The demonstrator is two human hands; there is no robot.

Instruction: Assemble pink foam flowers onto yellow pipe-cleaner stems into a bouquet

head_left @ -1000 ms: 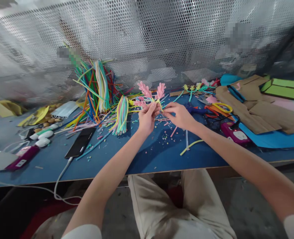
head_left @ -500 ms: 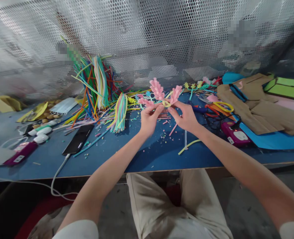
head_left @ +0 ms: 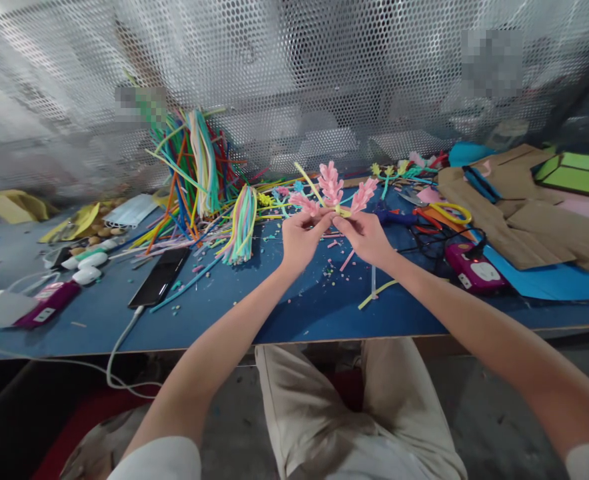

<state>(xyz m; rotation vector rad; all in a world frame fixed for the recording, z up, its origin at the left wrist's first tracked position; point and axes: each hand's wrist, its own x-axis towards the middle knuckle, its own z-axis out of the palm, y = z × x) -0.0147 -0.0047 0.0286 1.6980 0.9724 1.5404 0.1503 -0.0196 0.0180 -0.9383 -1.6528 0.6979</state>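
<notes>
Above the middle of the blue table, my two hands meet at the base of a pink pipe-cleaner flower [head_left: 331, 185] with several fluffy sprays. My left hand [head_left: 302, 237] pinches it from the left, thumb and fingers closed. From the other side my right hand [head_left: 367, 235] grips the same base, its thumb close to the left one. A yellow pipe cleaner [head_left: 308, 181] sticks up toward the upper left out of the joint, and yellow also shows wrapped at the centre. The fingertips cover part of the joint.
Bundled pipe cleaners [head_left: 242, 223] and a tall multicoloured heap [head_left: 202, 163] lie left of my hands. A phone [head_left: 159, 277] is cabled at front left. At right are yellow-handled scissors [head_left: 452, 212], a purple power adapter [head_left: 474, 267] and brown paper [head_left: 539, 227]. Perforated metal [head_left: 324, 73] stands behind.
The flower has turned in my hands, its sprays shifting right and fanning upright. A yellow pipe-cleaner end now points up to the left, and the yellow loop at the centre looks tighter.
</notes>
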